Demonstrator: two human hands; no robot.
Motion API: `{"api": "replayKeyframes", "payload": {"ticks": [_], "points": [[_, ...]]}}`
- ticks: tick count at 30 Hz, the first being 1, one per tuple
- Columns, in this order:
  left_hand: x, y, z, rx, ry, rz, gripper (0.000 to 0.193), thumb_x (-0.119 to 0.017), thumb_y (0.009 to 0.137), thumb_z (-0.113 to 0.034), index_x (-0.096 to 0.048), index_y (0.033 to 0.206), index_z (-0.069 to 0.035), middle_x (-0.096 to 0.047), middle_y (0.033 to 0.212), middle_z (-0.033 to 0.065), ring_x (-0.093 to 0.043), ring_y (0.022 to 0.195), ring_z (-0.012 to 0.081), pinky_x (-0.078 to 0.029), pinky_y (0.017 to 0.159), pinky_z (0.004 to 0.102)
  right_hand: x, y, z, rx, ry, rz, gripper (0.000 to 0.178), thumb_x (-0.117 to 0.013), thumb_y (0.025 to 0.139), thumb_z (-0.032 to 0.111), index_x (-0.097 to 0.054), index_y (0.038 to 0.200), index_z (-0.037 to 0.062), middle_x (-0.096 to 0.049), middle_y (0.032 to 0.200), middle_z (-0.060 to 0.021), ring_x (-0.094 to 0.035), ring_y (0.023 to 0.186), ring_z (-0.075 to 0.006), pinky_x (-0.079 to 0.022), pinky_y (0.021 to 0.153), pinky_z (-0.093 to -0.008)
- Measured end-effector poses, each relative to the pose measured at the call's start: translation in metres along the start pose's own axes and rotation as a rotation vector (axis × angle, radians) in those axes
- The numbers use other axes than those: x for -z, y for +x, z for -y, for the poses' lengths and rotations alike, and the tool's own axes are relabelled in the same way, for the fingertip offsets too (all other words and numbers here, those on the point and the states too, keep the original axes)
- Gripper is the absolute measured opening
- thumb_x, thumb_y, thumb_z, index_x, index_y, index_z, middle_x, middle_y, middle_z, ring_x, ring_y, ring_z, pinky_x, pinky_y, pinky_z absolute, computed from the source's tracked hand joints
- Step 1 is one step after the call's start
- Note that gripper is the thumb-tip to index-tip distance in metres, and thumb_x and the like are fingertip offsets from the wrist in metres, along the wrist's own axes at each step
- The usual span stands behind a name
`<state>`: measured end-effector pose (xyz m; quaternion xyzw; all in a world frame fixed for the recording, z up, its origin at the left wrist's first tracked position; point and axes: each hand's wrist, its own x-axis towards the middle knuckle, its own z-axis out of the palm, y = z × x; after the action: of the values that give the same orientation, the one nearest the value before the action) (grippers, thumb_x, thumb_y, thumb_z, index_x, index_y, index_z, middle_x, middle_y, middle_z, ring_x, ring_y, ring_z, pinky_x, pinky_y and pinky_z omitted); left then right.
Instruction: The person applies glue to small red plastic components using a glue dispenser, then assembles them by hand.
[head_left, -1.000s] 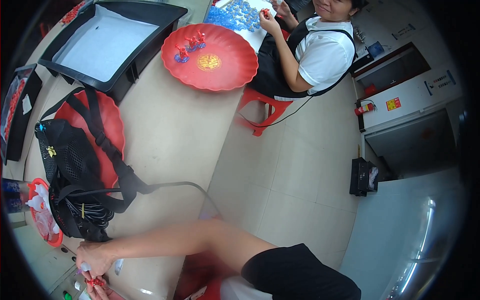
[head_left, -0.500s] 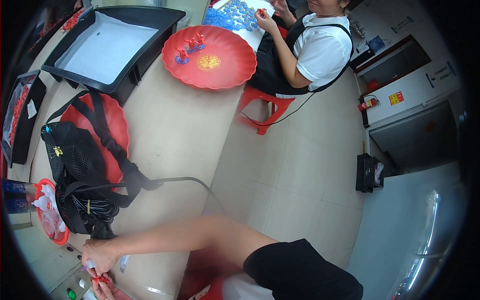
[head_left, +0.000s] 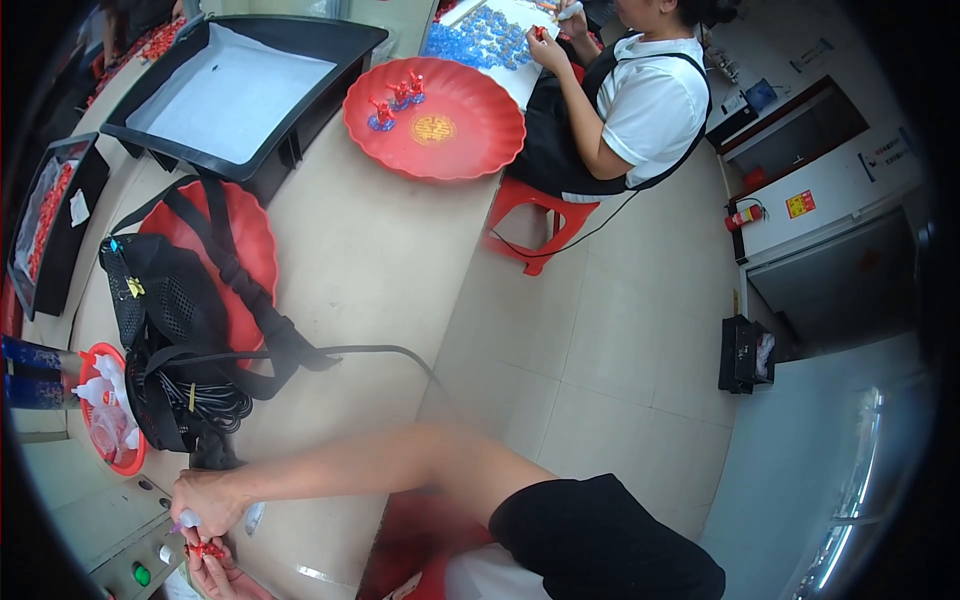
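Nearest, at the bottom left, the person's right hand (head_left: 205,500) is curled around a small whitish tube or applicator (head_left: 188,518), tip pointing down, and just under it the left hand (head_left: 215,572) pinches a small red piece (head_left: 203,549) between its fingertips. Both hands are clenched on what they hold, and the tube's tip sits almost against the red piece, so this piece looks to be mid-treatment rather than finished. A grey control box with a green button (head_left: 141,574) lies right beside the hands.

A little farther along the table (head_left: 360,280) sits a small red dish (head_left: 105,425) holding pale pieces, then a black mesh bag (head_left: 165,330) with its straps and cable sprawled over a red plate (head_left: 250,245).

Beyond that, a black tray with a white liner (head_left: 235,95) is bare, and a large red platter (head_left: 435,120) carries only a few red figures on blue bases (head_left: 395,98). By that count, I'd judge the work is early, with most pieces left.

At the far end a seated co-worker (head_left: 625,110) handles similar bits over a sheet of blue pieces (head_left: 480,35).
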<state>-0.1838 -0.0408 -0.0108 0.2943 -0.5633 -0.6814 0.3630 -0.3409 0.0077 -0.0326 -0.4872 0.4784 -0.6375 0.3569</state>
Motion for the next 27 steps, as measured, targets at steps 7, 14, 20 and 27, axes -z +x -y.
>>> {"api": "replayKeyframes", "payload": {"ticks": [7,14,20,27], "points": [[0.007,-0.001,0.004,-0.01,-0.001,-0.003,0.022,-0.062,0.077,0.001,-0.057,0.097,0.01,-0.06,0.088,0.0181,-0.059,0.075,0.0251,-0.051,0.067,0.032,-0.005,-0.001,0.002,0.011,-0.013,0.004,0.009,-0.058,0.058,0.0,-0.065,0.063,0.0018,-0.066,0.066,-0.0082,-0.064,0.063,-0.0206,-0.05,0.058,-0.0291],[0.008,0.0,0.002,0.034,-0.017,-0.005,0.02,-0.06,0.079,0.0,-0.056,0.097,0.009,-0.058,0.091,0.0176,-0.058,0.074,0.0246,-0.051,0.067,0.0315,-0.006,-0.002,0.003,0.022,0.0,0.003,0.01,-0.057,0.059,-0.002,-0.065,0.064,0.0009,-0.066,0.066,-0.0092,-0.064,0.061,-0.0199,-0.05,0.057,-0.0286],[0.01,-0.002,0.002,0.016,-0.033,0.043,0.019,-0.058,0.08,0.001,-0.055,0.097,0.009,-0.056,0.095,0.0177,-0.057,0.077,0.0255,-0.051,0.068,0.0313,-0.007,-0.003,0.005,-0.033,0.061,-0.024,0.009,-0.064,0.055,0.0,-0.067,0.062,0.0035,-0.066,0.065,-0.0078,-0.062,0.059,-0.0181,-0.05,0.056,-0.0279],[0.01,-0.003,0.003,0.03,-0.035,0.034,0.021,-0.058,0.08,0.002,-0.055,0.099,0.01,-0.056,0.097,0.018,-0.057,0.08,0.0268,-0.051,0.069,0.0309,-0.007,-0.003,0.001,-0.042,0.026,-0.019,0.009,-0.064,0.055,0.0,-0.067,0.063,0.0035,-0.066,0.065,-0.0079,-0.063,0.059,-0.0179,-0.05,0.056,-0.028]]}}
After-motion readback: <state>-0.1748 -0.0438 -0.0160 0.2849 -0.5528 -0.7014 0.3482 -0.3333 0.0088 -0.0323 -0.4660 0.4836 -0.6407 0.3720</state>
